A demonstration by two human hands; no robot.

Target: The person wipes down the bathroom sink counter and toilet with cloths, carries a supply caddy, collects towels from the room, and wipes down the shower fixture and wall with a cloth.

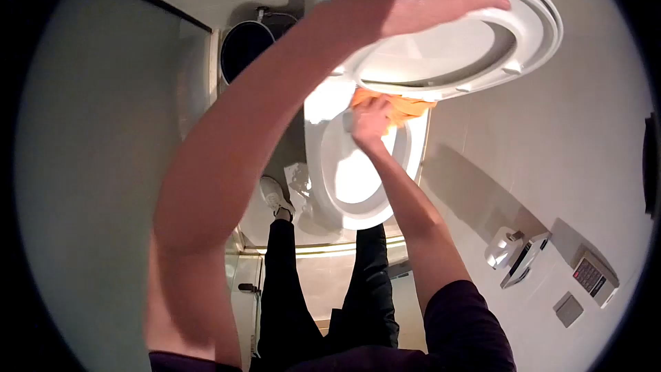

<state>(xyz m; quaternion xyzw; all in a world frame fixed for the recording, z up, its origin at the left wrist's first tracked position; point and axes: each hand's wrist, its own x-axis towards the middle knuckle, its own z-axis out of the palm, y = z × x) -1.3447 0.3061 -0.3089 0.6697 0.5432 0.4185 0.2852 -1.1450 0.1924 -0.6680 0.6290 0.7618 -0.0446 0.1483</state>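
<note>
My left hand (427, 0) reaches across to the raised toilet seat (533, 45) and lid, its fingers spread against the upper part. An orange cloth (410, 108) lies under my right hand (372, 120), whose fingers are bent over it at the rear rim of the toilet bowl (361, 217), just below the seat's hinge side. Bright light falls on the bowl's inside and the rim.
A dark round bin (246, 52) stands left of the toilet. Crumpled white material (298, 182) lies near a white shoe (273, 194). On the right wall are a paper roll (502, 248), a control panel (593, 277) and a square plate (569, 310).
</note>
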